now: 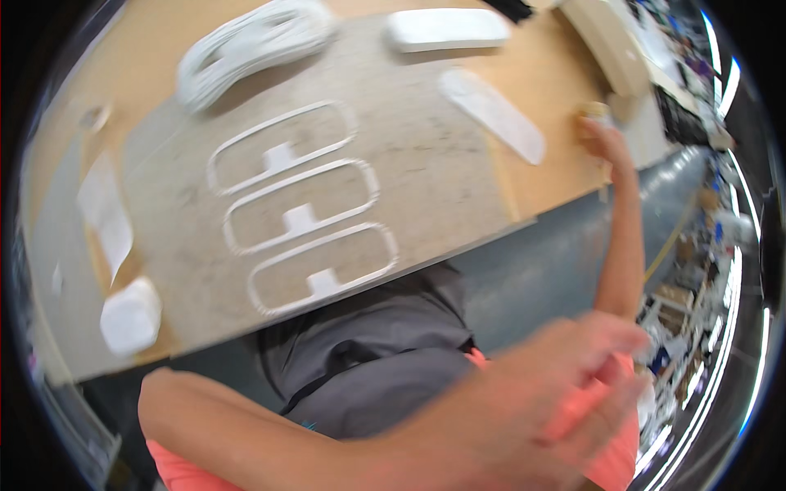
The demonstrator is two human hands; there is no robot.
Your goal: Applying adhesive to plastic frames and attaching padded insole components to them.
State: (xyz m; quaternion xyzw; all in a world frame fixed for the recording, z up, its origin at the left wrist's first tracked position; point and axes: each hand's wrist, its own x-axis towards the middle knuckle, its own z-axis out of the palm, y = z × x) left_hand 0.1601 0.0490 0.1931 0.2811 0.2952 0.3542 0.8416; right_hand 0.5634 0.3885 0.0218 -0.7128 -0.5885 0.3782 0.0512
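My left forearm crosses in front of me, and my left hand (557,393) is at the lower right, smeared by motion. Its fingers look stretched and apart, with nothing seen in them. My right arm reaches out to the table's right end, where my right hand (606,141) is closed on a small yellow-tan roundish object (591,110), too blurred to name. Nearest to that hand on the table lies a long white rounded strip (495,119). Three white rounded frames with a small tab, the top (282,125), middle (299,172) and bottom one (319,241), lie in a row.
On the table (434,180) stand a thick white looped bundle (258,49) and a white rounded block (448,29) at the back. A white strip (106,213) and a white roll-like piece (131,317) are at the left. A beige curved object (606,45) stands far right.
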